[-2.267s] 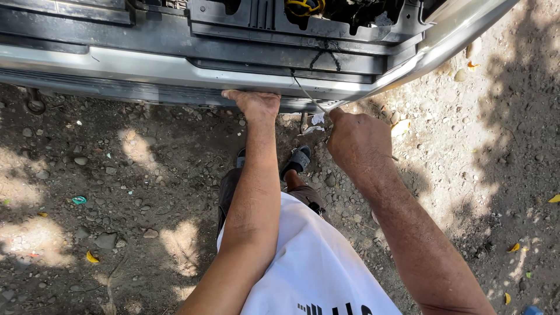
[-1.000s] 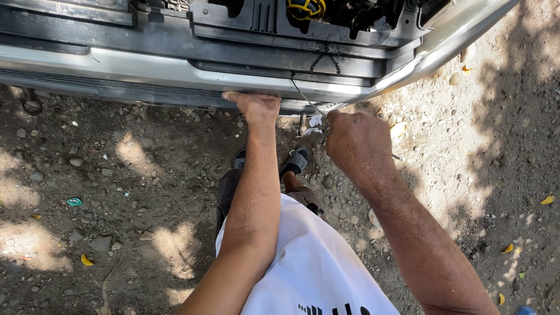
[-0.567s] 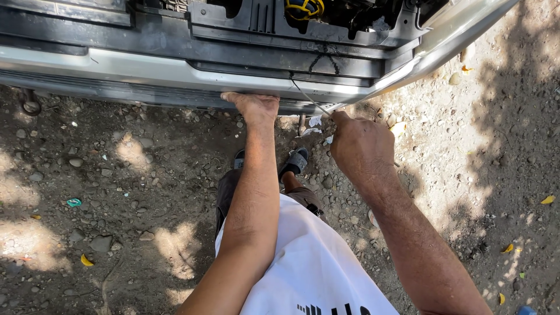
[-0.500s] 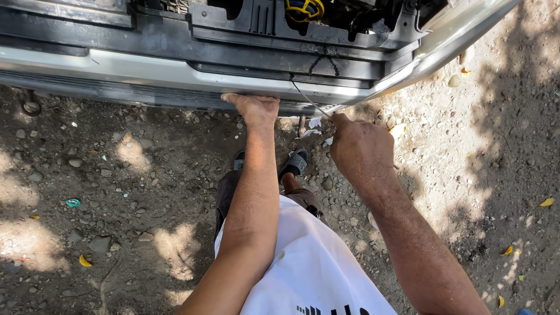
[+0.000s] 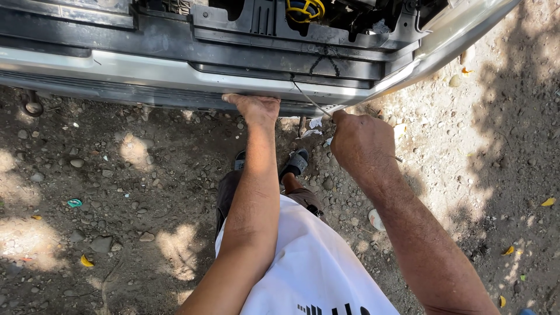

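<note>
The right hand (image 5: 361, 143) is clenched in a grip on a thin wire (image 5: 309, 100), which runs taut up and to the left from the fist to the lower edge of the silver bumper (image 5: 146, 67). A short slim end pokes out of the far side of the fist; I cannot tell whether it is wire or a tool. The left hand (image 5: 254, 108) is pressed flat against the underside of the bumper, fingers curled under its lip, gripping nothing but the edge itself. The two hands are near each other, the wire between them.

Just below the wire, by the right knuckles, small scraps of white paper or cloth (image 5: 315, 123) hang near a dark rod under the bumper. Above the bumper sits black plastic trim (image 5: 256, 26), and in the open bay behind it a round yellow cap (image 5: 303, 9).

Below the arms are a white shirt (image 5: 309, 262) with dark marks at its hem, dark shorts and a foot in a dark sandal (image 5: 297, 160). The ground (image 5: 116, 175) is dry earth with pebbles, patched with sun; a small teal scrap (image 5: 74, 203) lies to the left, and yellow leaves (image 5: 548, 202) are scattered at both sides.
</note>
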